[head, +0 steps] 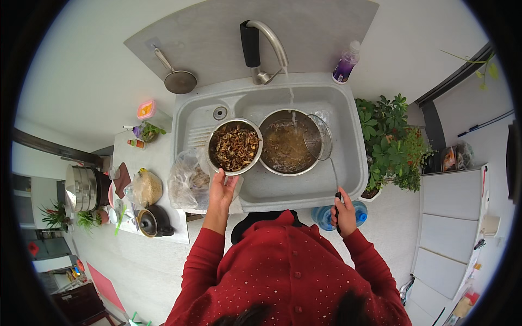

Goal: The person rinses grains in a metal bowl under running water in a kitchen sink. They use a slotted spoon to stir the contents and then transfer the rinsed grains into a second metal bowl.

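Note:
My left hand (222, 191) grips the near rim of a small steel bowl (209, 153) full of brown dried pieces (235, 147). The bowl slightly overlaps the left side of a larger steel pot (304, 170) in the sink. Brown, cloudy water (287, 146) with floating bits fills much of that pot. My right hand (344, 214) is closed around the black handle (337, 203) of a wire mesh skimmer (322, 136). Its round mesh head lies across the pot's right rim. Water runs from the faucet (269, 36) into the pot.
A plastic bag (187, 179) with brown contents rests at the sink's (363, 171) left edge. A purple bottle (346, 63) stands at the back right corner. A small strainer (180, 81) hangs at back left. Potted plants (387, 142) border the right side; a lidded clay pot (153, 222) stands at left.

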